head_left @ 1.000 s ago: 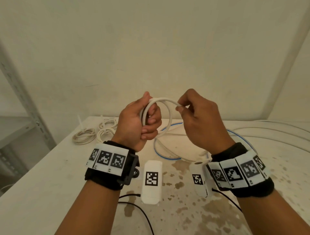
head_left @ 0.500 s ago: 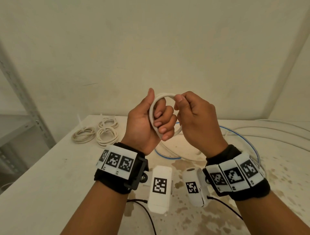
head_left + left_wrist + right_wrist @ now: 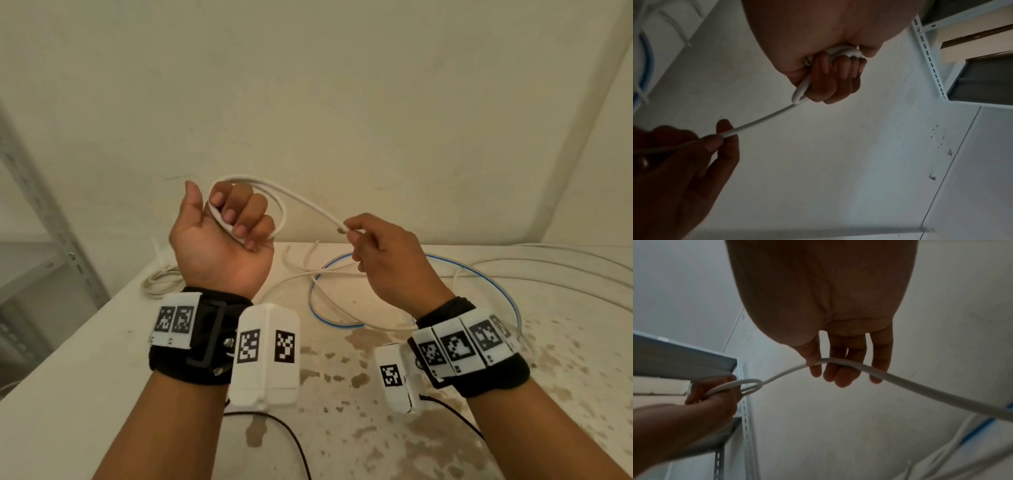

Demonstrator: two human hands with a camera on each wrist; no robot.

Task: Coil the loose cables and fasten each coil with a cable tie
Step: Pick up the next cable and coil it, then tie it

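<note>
Stained white table; plain wall behind.

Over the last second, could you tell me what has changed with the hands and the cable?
The right hand slid away rightward from the left hand, drawing out a straight run of white cable it pinches. The left hand turned palm-up, keeping its grip on the coil. The blue cable on the table stayed put.
</note>
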